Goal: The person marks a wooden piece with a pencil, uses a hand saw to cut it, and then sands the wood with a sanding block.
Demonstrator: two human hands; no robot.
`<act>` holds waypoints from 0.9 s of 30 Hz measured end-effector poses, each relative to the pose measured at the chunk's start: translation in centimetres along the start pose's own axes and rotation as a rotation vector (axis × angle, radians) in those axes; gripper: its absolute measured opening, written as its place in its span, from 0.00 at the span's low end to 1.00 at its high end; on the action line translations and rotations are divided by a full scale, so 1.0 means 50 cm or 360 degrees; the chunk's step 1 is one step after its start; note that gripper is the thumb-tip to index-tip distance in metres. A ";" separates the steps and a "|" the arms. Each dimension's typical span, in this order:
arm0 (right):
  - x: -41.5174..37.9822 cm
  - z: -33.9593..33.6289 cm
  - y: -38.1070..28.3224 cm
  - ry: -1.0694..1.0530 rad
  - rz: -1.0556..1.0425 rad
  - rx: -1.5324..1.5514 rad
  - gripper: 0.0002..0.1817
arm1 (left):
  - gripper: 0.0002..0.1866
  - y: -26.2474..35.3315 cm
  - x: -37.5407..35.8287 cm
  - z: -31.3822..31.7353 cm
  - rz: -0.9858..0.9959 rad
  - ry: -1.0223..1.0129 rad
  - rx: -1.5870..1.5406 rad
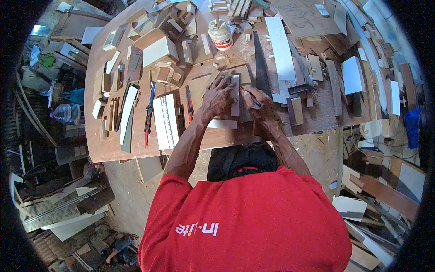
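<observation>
My left hand (217,96) is bent over a narrow white strip (235,96), its fingers pressed together against the strip's left side. Just right of the strip, my right hand (260,105) is closed round a slim pen-like tool (256,102) with a red and dark body; its tip is too small to make out. Under both hands lie flat brown boards (246,75) on the wooden table (235,139). Below the left hand, another white piece (223,123) lies near the table's front edge. A long dark saw-like blade (261,63) rests to the right of my hands.
A white glue tub (220,36) stands beyond my hands. Left are a white ruler piece (166,121), red and blue clamp-like tools (148,114) and small wooden boxes (159,51). A long white board (279,50) lies right. A person (121,250) is at the lower left.
</observation>
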State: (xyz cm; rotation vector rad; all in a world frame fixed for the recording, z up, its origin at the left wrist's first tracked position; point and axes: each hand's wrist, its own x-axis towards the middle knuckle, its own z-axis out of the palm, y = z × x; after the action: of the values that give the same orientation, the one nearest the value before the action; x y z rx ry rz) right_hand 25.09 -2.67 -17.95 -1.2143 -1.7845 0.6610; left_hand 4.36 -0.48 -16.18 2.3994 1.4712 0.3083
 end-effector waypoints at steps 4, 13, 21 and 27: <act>0.005 -0.015 -0.034 -0.0023 0.0087 -0.0100 0.14 | 0.35 -0.002 0.001 -0.002 0.0020 0.0006 0.0003; 0.024 -0.022 -0.052 -0.0032 0.0457 -0.0033 0.14 | 0.36 0.001 0.003 -0.002 0.0005 -0.0019 0.0014; 0.010 0.016 -0.005 0.0087 0.0266 -0.0027 0.14 | 0.36 -0.007 0.002 0.008 0.0039 0.0020 -0.0054; 0.001 -0.029 -0.058 -0.0121 0.0265 -0.0029 0.14 | 0.38 -0.021 0.004 0.024 0.0043 0.0032 -0.0049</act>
State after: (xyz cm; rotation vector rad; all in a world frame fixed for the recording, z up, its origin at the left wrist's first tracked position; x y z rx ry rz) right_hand 24.98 -3.81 -14.93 -1.3770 -1.7676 0.7971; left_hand 3.99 -0.06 -17.67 2.4005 1.4326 0.3595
